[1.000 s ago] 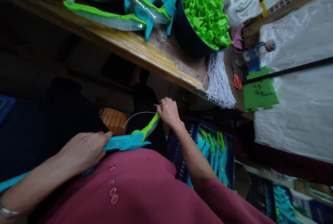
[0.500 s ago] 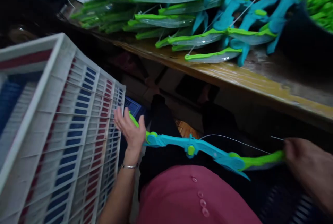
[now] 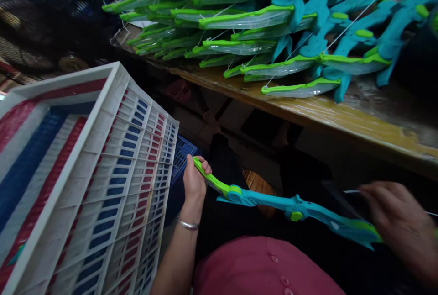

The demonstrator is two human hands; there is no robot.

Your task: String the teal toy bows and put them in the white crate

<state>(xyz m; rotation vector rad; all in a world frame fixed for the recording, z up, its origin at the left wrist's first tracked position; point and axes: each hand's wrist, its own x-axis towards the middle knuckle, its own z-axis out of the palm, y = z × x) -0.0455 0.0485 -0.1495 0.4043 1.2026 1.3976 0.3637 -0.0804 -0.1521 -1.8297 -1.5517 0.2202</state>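
Note:
A teal and green toy bow point(image 3: 273, 203) lies across my lap, below the table's edge. My left hand point(image 3: 194, 180) is closed around the bow's green left tip, close to a white crate. My right hand point(image 3: 398, 222) is blurred at the right, over the bow's other end, and pinches a thin white string point(image 3: 351, 191). The right tip of the bow is hidden behind that hand.
A large white slatted crate point(image 3: 85, 181) with red and blue showing through stands at my left. A wooden table point(image 3: 328, 112) runs across the top, piled with many finished green and teal bows point(image 3: 260, 34). A blue basket point(image 3: 183, 153) sits under it.
My view has swung left from the bowl and string bundle to the crate. My left hand went from the bow's grip to its green left tip and closed on it.

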